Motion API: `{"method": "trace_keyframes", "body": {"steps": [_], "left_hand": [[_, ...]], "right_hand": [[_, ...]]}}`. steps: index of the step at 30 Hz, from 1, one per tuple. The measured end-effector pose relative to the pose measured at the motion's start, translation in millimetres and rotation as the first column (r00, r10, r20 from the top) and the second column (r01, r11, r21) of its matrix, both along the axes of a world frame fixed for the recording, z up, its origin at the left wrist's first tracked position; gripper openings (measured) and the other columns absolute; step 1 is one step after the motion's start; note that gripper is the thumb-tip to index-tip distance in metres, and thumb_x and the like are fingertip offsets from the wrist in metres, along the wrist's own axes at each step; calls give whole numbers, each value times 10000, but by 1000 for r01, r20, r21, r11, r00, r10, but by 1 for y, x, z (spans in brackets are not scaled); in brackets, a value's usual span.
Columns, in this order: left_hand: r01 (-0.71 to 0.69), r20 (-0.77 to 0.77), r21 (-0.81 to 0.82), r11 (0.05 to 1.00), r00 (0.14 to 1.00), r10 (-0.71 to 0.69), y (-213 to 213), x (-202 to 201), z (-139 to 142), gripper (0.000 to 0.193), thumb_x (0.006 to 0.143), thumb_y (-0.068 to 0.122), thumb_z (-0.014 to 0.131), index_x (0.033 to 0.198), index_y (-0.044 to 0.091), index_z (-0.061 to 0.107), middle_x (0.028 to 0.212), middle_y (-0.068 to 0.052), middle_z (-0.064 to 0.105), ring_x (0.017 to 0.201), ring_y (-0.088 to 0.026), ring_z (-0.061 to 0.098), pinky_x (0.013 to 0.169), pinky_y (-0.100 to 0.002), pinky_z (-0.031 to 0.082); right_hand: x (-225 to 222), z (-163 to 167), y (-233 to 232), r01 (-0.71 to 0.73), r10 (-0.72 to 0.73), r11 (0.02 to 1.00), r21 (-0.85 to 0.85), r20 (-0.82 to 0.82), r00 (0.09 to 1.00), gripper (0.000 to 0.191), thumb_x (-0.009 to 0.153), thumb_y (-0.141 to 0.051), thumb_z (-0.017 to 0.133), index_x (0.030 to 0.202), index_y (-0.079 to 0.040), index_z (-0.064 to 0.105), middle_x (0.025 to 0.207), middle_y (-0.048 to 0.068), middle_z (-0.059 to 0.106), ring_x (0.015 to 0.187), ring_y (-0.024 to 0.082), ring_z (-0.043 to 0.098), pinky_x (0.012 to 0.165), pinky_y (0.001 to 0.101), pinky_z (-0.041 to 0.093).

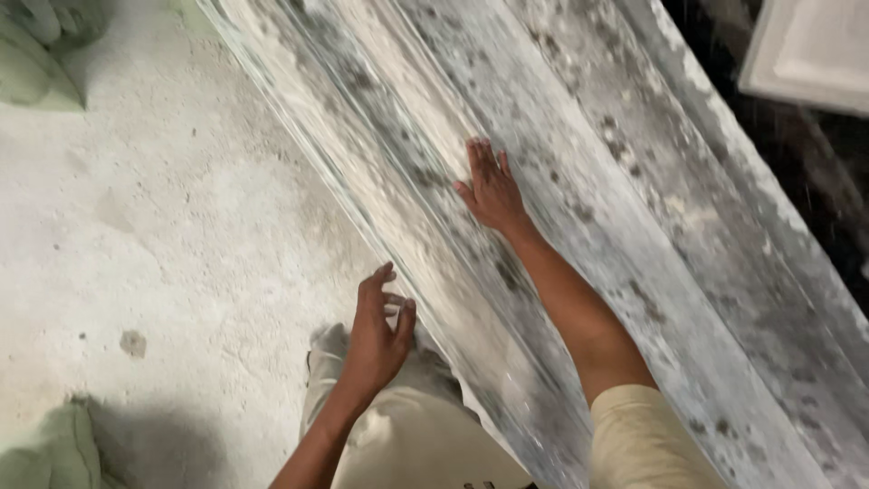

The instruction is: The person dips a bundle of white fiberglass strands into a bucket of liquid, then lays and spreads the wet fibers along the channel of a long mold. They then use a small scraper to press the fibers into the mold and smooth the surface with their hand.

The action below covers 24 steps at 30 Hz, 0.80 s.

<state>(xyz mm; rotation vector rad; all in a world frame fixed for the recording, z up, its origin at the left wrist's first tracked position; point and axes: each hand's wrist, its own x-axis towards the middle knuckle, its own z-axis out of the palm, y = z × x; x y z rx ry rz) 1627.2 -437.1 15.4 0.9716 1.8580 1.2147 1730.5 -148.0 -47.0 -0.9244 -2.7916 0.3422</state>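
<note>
A long grey slab (634, 226), stained with dark and white patches and ridged along its length, is running diagonally from the upper left of the frame down to the lower right, taking up most of the picture. A pale concrete floor (163, 226) is filling the left half of the frame, speckled and rough. A white panel (810, 50) is showing in the upper right corner, against a dark area. Pale green sacks (36, 45) are lying in the upper left corner and the lower left corner. The person's leg in light trousers (398, 444) is standing at the bottom centre, just beside the slab's near edge. The right hand (493, 192) is lying flat on the slab near the centre of the frame, fingers (480, 158) stretched out and released, grasping nothing. The left hand (378, 330) is hovering at the slab's near edge, lower centre, fingers loosely curled and holding nothing; whether it is touching the edge cannot be told.
</note>
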Motion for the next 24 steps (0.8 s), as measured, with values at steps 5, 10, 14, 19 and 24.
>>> {"method": "trace_keyframes", "body": {"steps": [5,10,14,19,24], "left_hand": [[11,-46,48,999,999,-9,57,-103,-27,592,955,106,669,1487,5,431,1261,-156,572,923,-219,632,813,-354,579],[96,83,127,987,991,-107,137,-234,-49,580,959,77,651,1481,3,407,1313,-155,551,919,-212,655,794,-348,581],[103,51,138,985,993,-111,180,-317,-36,581,962,77,651,1483,10,404,1310,-156,558,911,-205,659,803,-353,576],[66,113,86,994,991,-75,213,-401,-26,573,977,97,629,1492,15,392,1332,-169,549,974,-222,655,804,-349,578],[31,199,-42,999,980,-22,227,-442,-26,579,977,145,613,1497,27,389,1352,-169,549,1006,-228,672,817,-367,569]], "right_hand": [[-113,-11,67,-8,7,999,38,36,999,799,1098,-500,413,1639,-4,100,1686,242,231,1579,384,207,1275,558,119],[-234,-22,137,-34,27,996,80,77,997,803,1109,-498,411,1646,-1,81,1709,226,204,1593,379,183,1288,557,95],[-317,-21,187,-12,8,999,42,95,995,794,1110,-499,416,1650,-24,79,1717,225,178,1597,362,167,1291,540,89],[-402,-24,232,13,-14,1000,14,73,997,805,1118,-500,417,1649,-14,57,1713,234,183,1596,384,164,1285,550,91],[-462,-29,262,50,-53,998,37,81,995,809,1123,-503,434,1648,-13,60,1702,250,217,1593,403,181,1287,568,97]]}}
